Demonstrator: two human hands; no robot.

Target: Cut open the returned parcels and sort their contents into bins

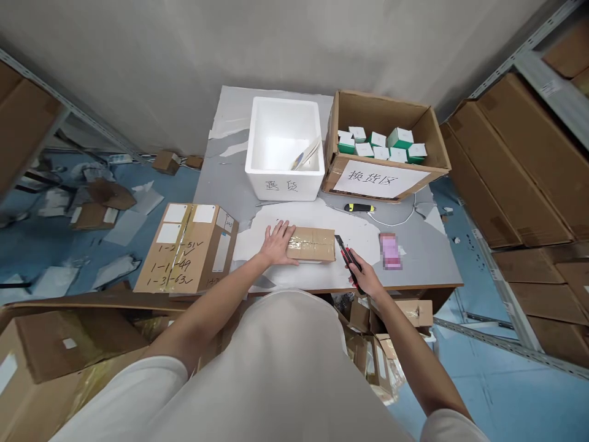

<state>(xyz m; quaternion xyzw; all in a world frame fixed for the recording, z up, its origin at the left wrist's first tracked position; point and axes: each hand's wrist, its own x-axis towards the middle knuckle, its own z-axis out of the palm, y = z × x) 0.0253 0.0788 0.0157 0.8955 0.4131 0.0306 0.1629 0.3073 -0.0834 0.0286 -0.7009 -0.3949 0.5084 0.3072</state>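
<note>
Taped carton (315, 244) on worktop (427, 264), nr white foam box (285, 186) — L hand (277, 244) splayed, resting on carton's L end; R hand (364, 275) wrapped round cutter (346, 253), tip nr R end.

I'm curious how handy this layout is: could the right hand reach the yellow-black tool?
Probably yes: the yellow-black tool lies uncovered beyond the right hand, with nothing standing between them, though that hand holds a knife it would likely need to put down.
</note>
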